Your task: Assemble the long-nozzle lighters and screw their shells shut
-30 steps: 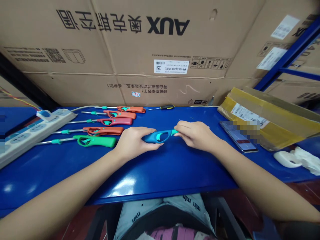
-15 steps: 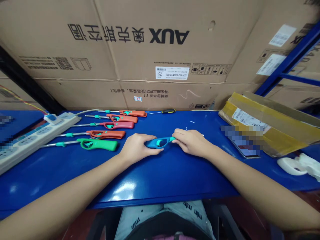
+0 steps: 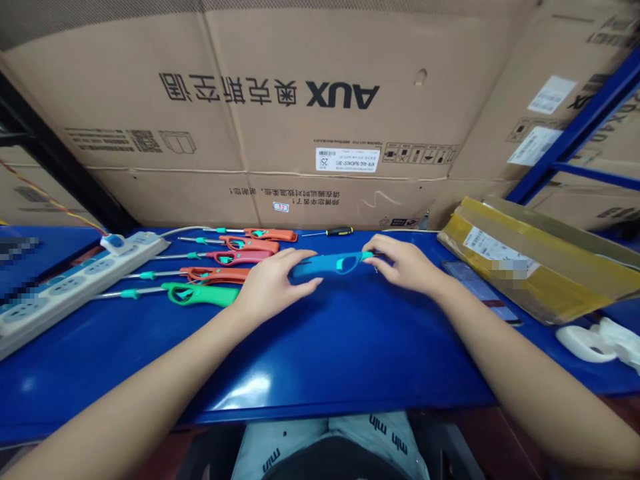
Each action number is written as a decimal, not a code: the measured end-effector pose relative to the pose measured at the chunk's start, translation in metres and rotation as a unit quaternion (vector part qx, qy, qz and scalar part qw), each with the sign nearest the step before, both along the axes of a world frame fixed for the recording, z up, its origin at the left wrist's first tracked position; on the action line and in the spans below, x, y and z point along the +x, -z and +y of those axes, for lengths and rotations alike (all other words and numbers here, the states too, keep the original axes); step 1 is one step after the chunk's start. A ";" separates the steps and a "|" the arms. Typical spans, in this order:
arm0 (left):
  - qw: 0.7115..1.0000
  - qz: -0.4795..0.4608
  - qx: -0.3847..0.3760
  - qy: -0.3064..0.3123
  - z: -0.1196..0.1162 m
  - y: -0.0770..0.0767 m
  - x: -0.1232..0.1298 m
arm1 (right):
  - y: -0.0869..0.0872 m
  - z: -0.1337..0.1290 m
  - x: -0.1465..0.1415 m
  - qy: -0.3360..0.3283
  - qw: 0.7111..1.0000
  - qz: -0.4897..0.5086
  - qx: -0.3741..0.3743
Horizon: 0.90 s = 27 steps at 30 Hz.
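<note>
As printed cardboard (image 3: 280,133) spans the back, I see the blue table (image 3: 350,347), a taped box (image 3: 540,267) at right, a power strip (image 3: 65,287) at left. My left hand (image 3: 270,280) clasps the blue lighter (image 3: 323,265) over the table; my right hand (image 3: 400,263) pinches narrowly at its green nose (image 3: 367,255). Beyond lies a screwdriver (image 3: 340,231).

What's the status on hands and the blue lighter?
Left hand grips blue lighter by its handle; right hand pinches its green-tipped end. Green lighter lies close by left forearm. Nothing blocking between hands.
</note>
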<state>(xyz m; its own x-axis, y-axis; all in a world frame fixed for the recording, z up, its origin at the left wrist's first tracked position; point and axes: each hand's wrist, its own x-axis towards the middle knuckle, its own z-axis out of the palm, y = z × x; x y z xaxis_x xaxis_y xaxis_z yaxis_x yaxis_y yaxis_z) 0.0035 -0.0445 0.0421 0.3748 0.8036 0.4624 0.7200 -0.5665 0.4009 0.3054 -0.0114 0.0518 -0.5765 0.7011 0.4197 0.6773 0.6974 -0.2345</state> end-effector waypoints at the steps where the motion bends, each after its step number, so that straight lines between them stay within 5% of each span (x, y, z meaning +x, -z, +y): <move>1: 1.000 0.000 -0.003 -0.020 0.002 0.000 -0.003 | -0.001 0.012 0.009 -0.003 1.000 0.003 -0.007; 4: 0.997 0.026 -0.032 -0.060 0.009 0.003 -0.011 | -0.002 0.050 0.039 0.023 0.998 -0.049 -0.022; 9: 0.994 0.080 -0.064 -0.038 0.013 0.014 -0.011 | 0.001 0.095 0.075 0.091 0.991 -0.084 -0.055; 18: 0.991 0.119 -0.062 -0.017 0.009 0.019 -0.005 | 0.021 0.113 0.085 0.167 0.971 -0.160 -0.064; 22: 0.987 0.149 -0.061 0.013 0.015 0.001 -0.019 | 0.023 0.103 0.076 0.197 0.963 -0.177 -0.041; 25: 0.969 0.208 -0.061 0.117 0.018 -0.026 -0.049 | 0.020 0.089 0.065 0.219 0.963 -0.154 -0.016; 27: 0.972 0.193 -0.093 0.098 0.015 -0.040 -0.071 | 0.018 0.078 0.056 0.220 0.968 -0.120 0.000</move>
